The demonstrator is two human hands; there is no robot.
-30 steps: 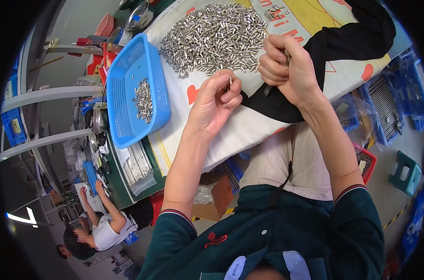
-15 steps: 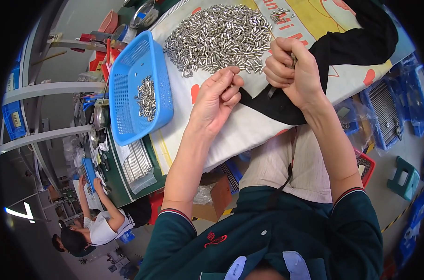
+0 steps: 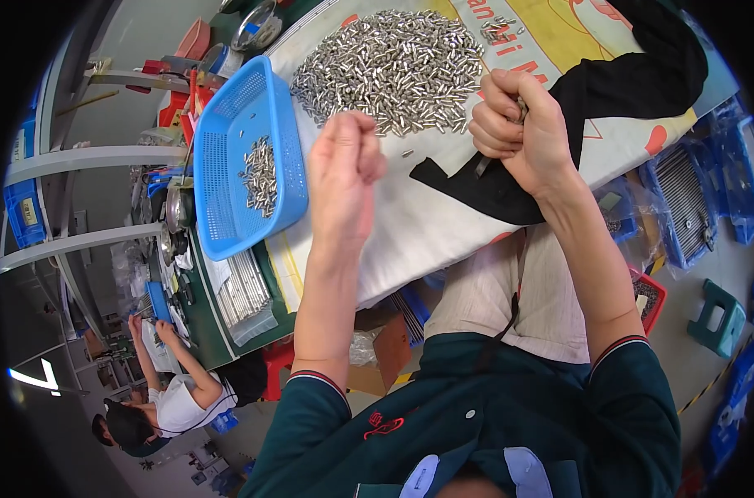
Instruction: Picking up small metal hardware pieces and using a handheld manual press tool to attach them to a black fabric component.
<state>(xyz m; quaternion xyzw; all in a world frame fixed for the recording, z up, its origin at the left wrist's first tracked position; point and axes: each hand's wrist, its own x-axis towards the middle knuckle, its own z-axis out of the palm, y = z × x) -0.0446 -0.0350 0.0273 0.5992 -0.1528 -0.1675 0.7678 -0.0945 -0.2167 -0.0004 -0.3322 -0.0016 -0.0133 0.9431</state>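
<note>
the left hand [image 3: 344,170], clenched, has lifted left from the right hand [image 3: 518,124] toward the blue basket [image 3: 227,207]. the right hand still grips a metal pin [image 3: 483,166] near the pile of pins [image 3: 385,66].

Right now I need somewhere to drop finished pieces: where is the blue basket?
Head view: blue basket lies left of left hand, beside the pile of metal pins.

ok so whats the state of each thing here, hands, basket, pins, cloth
left hand: raised above the sheet, fingers curled shut
right hand: fisted around a small metal tool
blue basket: tilted on the table edge, a few pins inside
metal pins: heaped loose on the sheet
black cloth: draped flat under the right hand
</note>
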